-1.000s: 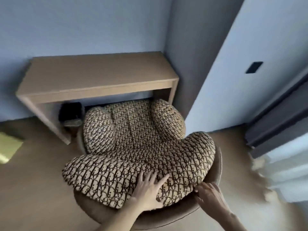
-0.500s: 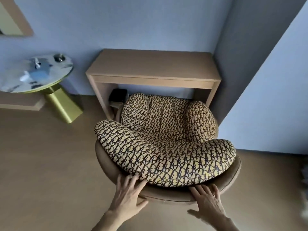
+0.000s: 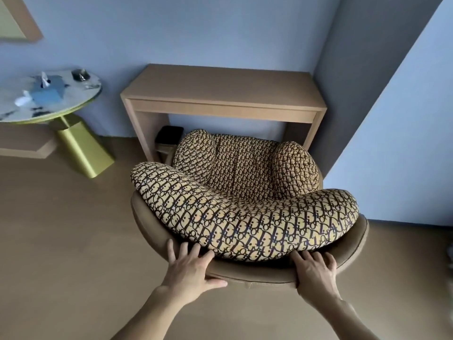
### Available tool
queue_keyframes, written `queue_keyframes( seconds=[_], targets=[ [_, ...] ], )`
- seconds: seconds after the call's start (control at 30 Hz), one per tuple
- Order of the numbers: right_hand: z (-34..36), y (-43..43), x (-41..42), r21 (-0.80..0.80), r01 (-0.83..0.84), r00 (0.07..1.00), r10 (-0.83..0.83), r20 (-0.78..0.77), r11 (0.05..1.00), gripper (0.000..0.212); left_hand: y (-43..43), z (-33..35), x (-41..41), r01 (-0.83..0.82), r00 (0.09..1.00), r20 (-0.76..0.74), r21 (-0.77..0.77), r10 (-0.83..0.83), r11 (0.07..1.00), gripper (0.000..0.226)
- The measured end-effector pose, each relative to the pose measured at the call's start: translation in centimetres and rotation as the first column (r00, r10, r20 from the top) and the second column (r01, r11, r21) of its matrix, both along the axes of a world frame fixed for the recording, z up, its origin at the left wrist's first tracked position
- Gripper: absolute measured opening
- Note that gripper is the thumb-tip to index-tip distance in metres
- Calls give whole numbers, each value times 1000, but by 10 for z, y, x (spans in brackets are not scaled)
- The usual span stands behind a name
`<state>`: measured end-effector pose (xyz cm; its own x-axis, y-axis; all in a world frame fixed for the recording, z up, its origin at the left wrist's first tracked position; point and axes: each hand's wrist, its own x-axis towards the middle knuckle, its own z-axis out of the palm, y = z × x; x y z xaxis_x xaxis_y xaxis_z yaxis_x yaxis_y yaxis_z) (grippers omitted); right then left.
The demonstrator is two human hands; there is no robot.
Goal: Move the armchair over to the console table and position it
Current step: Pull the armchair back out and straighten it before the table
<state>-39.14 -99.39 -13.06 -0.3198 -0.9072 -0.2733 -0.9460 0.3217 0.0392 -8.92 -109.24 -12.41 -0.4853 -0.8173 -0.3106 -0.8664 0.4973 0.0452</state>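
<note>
While both hands (image 3: pixel 250 271) grip armchair (image 3: pixel 245 204) rim, front under console table (image 3: pixel 223 94)

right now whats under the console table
Under the console table sit a small dark bin at its left leg and the front of the armchair. The floor behind the chair is hidden by its cushions.

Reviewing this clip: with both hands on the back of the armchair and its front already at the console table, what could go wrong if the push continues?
1. The armchair has its front armrests close under the console table apron; pushing further may knock them against it.
2. A small dark bin sits under the table beside the left armrest and could be bumped or trapped.
3. The left hand and right hand press the rim beneath the loose-looking back cushion; fingers could slip.
</note>
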Motion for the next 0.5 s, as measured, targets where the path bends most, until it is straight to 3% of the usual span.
queue_keyframes(
  seconds=[0.17,0.3,0.5],
  targets=[
    [-5,-7,-10,-156,3,1000,-2,4,988,40,-10,-2,-10,-4,1000,-6,-23,4,1000,102],
    [1,-26,-22,-51,1,1000,-1,-10,999,45,-22,-1,-21,-7,1000,1,-24,7,1000,103],
    [-1,-69,-64,-68,-32,999,30,-28,997,44,-54,-4,-59,-40,999,-19,-59,39,997,106]
  ],
)
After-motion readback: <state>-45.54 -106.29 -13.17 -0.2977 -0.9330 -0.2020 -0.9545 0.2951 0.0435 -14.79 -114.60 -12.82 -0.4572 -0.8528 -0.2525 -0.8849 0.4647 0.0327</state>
